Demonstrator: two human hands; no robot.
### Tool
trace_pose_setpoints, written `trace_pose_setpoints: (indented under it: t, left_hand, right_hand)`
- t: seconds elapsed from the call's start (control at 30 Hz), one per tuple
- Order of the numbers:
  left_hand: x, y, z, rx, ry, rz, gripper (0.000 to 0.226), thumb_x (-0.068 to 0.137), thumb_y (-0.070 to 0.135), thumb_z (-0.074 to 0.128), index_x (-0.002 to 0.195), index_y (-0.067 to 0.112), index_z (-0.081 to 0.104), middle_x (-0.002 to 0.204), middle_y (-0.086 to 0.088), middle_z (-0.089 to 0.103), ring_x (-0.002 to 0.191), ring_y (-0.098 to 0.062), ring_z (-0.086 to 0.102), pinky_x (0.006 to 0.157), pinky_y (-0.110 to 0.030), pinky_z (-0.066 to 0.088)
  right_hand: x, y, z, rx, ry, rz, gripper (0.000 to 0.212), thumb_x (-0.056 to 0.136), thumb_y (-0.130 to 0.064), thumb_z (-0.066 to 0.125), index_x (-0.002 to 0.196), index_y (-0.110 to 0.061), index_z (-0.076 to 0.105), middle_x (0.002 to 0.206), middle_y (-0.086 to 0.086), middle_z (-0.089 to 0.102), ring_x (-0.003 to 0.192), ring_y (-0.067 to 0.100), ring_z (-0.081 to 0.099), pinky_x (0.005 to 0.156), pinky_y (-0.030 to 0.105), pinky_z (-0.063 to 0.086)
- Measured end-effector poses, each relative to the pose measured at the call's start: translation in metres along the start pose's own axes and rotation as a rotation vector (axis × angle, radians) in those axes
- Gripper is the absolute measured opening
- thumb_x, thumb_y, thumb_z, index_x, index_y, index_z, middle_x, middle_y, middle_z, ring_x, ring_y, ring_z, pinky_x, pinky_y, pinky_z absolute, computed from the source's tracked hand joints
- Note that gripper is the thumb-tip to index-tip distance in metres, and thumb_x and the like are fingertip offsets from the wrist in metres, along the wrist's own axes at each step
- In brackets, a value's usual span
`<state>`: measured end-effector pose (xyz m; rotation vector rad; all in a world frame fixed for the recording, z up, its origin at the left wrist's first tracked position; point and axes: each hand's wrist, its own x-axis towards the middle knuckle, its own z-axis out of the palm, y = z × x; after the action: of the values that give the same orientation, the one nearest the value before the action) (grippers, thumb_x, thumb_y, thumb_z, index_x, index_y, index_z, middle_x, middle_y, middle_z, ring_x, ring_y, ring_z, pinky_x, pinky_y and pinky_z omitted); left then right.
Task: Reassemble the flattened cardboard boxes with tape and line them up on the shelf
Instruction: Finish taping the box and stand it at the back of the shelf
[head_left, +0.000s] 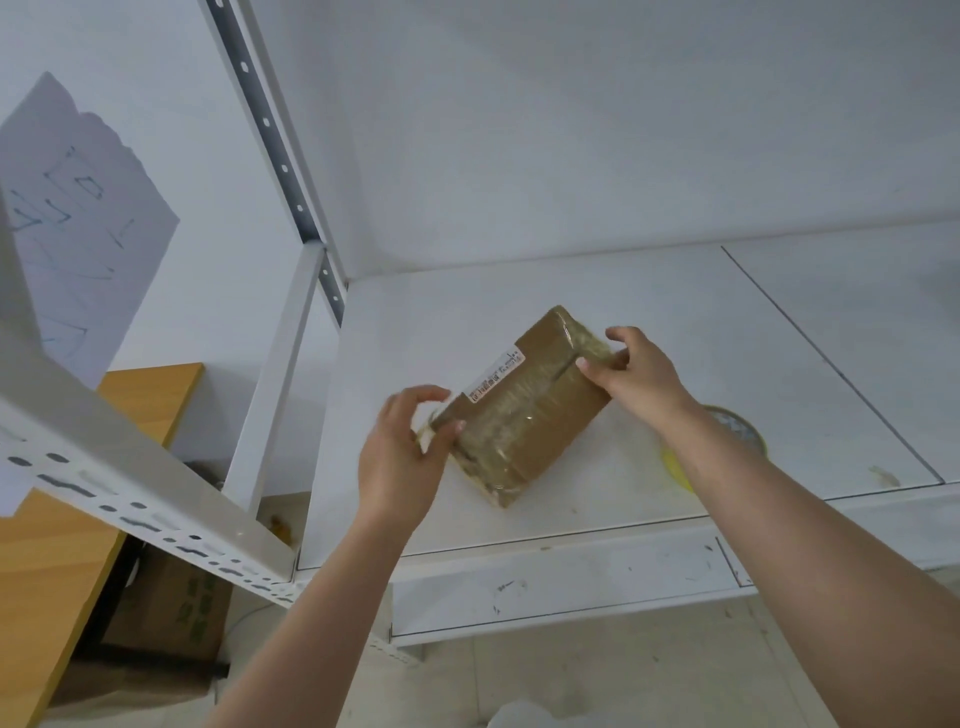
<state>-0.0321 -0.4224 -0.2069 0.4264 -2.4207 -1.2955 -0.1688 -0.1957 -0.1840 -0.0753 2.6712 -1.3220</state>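
Holding the small brown cardboard box wrapped in clear tape (524, 402) at both ends, my left hand (402, 457) and right hand (636, 376) curled around it on the white metal shelf (675, 322).

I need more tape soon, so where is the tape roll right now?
In the head view, the tape roll lies on the white shelf, right of the cardboard box, partly hidden behind the right forearm.
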Motion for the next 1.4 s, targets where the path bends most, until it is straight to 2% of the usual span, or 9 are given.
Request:
trace_pose_setpoints:
  t: [0.07, 0.23, 0.43, 0.67, 0.8, 0.9, 1.13, 1.27, 1.4]
  left_hand:
    - [0.008, -0.002, -0.002, 0.148, 0.092, -0.092, 0.041, 0.084, 0.046, 0.07, 0.118, 0.034, 0.052, 0.117, 0.017, 0.046, 0.078, -0.006, 0.05, 0.066, -0.024, 0.038]
    - [-0.005, -0.01, 0.002, 0.125, 0.196, -0.273, 0.08, 0.067, 0.072, 0.065, 0.124, 0.02, 0.043, 0.115, 0.006, 0.047, 0.092, -0.013, 0.051, 0.07, -0.031, 0.039]
    - [-0.013, -0.024, 0.02, -0.036, 0.029, -0.545, 0.079, 0.08, 0.059, 0.068, 0.133, 0.007, 0.041, 0.118, -0.007, 0.057, 0.093, -0.021, 0.052, 0.08, -0.034, 0.045]
    - [-0.005, 0.005, 0.045, -0.19, -0.22, -0.377, 0.06, 0.09, 0.047, 0.063, 0.14, 0.023, 0.044, 0.102, 0.014, 0.06, 0.11, -0.02, 0.056, 0.077, -0.027, 0.039]
    - [0.007, 0.033, 0.037, -0.223, -0.086, -0.141, 0.072, 0.092, 0.051, 0.058, 0.149, 0.049, 0.015, 0.127, 0.016, 0.058, 0.106, 0.0, 0.056, 0.083, -0.028, 0.043]
    - [0.02, 0.055, 0.026, -0.23, 0.013, 0.027, 0.063, 0.09, 0.057, 0.057, 0.141, 0.061, 0.02, 0.129, 0.021, 0.057, 0.096, 0.024, 0.052, 0.082, -0.019, 0.047]
    - [0.031, 0.053, 0.041, -0.158, -0.17, -0.075, 0.044, 0.097, 0.035, 0.054, 0.141, 0.034, 0.05, 0.116, 0.012, 0.067, 0.108, -0.008, 0.06, 0.097, -0.03, 0.048]
    - [0.016, 0.029, 0.06, -0.257, -0.27, -0.303, 0.036, 0.1, 0.037, 0.05, 0.111, 0.007, 0.067, 0.053, 0.014, 0.052, 0.057, -0.014, 0.049, 0.058, -0.03, 0.041]
    - [0.021, 0.029, 0.061, -0.248, -0.262, -0.301, 0.035, 0.099, 0.037, 0.051, 0.09, 0.005, 0.064, 0.049, 0.015, 0.046, 0.047, -0.005, 0.043, 0.053, -0.026, 0.034]
  right_hand:
    - [-0.009, -0.001, 0.003, -0.021, 0.021, -0.028, 0.078, 0.085, -0.039, 0.071, 0.149, -0.026, 0.028, 0.097, -0.001, 0.057, 0.093, 0.018, 0.058, 0.083, 0.028, 0.037]
    - [-0.028, -0.01, 0.015, -0.105, -0.135, -0.13, 0.097, 0.085, -0.035, 0.071, 0.149, -0.052, 0.0, 0.083, -0.011, 0.059, 0.068, 0.014, 0.062, 0.07, 0.03, 0.051]
    - [-0.04, -0.009, 0.022, -0.066, -0.075, -0.217, 0.06, 0.084, -0.033, 0.073, 0.132, -0.038, 0.038, 0.121, -0.015, 0.059, 0.077, 0.012, 0.06, 0.084, 0.036, 0.053]
    - [-0.042, -0.015, 0.026, -0.1, 0.143, -0.247, 0.051, 0.08, -0.036, 0.078, 0.12, -0.016, 0.053, 0.109, 0.0, 0.056, 0.11, 0.019, 0.053, 0.083, 0.024, 0.038]
    - [-0.052, -0.024, 0.023, 0.322, 0.188, -0.129, 0.043, 0.078, -0.043, 0.079, 0.1, -0.014, 0.057, 0.089, 0.005, 0.07, 0.085, 0.026, 0.069, 0.083, 0.045, 0.056]
    - [-0.056, -0.032, 0.021, 0.478, 0.225, -0.044, 0.056, 0.066, -0.072, 0.068, 0.087, -0.023, 0.055, 0.078, 0.003, 0.069, 0.074, 0.016, 0.069, 0.079, 0.047, 0.058]
    - [-0.061, -0.003, 0.031, 0.588, 0.042, 0.285, 0.08, 0.055, -0.08, 0.07, 0.102, -0.021, 0.044, 0.113, 0.004, 0.058, 0.107, 0.021, 0.059, 0.092, 0.04, 0.049]
    - [-0.064, 0.024, 0.046, 0.68, 0.036, 0.381, 0.067, 0.07, -0.052, 0.082, 0.109, -0.018, 0.04, 0.118, 0.009, 0.059, 0.106, 0.023, 0.063, 0.085, 0.04, 0.054]
    - [-0.06, 0.021, 0.038, 0.48, 0.037, 0.291, 0.068, 0.071, -0.061, 0.076, 0.111, -0.02, 0.04, 0.113, 0.004, 0.059, 0.097, 0.016, 0.062, 0.068, 0.026, 0.046]
